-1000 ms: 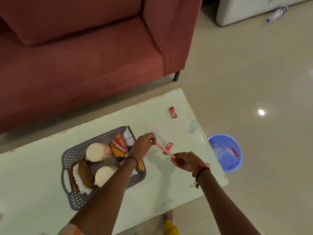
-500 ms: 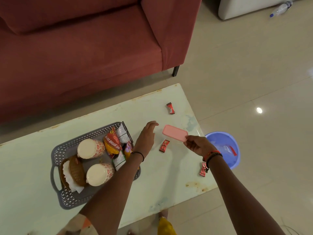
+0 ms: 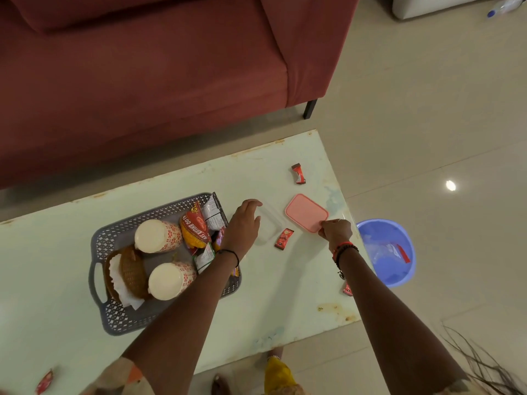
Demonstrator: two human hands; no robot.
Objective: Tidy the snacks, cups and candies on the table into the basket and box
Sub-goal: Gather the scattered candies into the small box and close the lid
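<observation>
Clear box (image 3: 269, 228) is sitting lidless on the pale table (image 3: 285, 309), between a person's two hands. The fingertips (image 3: 323, 225) of the right hand (image 3: 336, 232) are pinching the near corner of the pink lid (image 3: 306, 212), which is lying flat at the box's 3 o'clock. The left hand (image 3: 242, 226) is hovering at the box's 9 o'clock edge, fingers together and lightly bent; whether they are touching it cannot be told.

A red candy (image 3: 283, 238) is lying at the box's 5 o'clock, between the wrists. A second candy (image 3: 298, 173) is lying at 1 o'clock, farther up the table. A third candy (image 3: 347, 289) is showing beside the right forearm.

At 9 o'clock, partly under the left forearm, the grey basket (image 3: 97, 280) is holding two lidded cups (image 3: 158, 235) and snack packets (image 3: 195, 226). A blue bin (image 3: 390, 252) is standing on the floor past the table's right end.
</observation>
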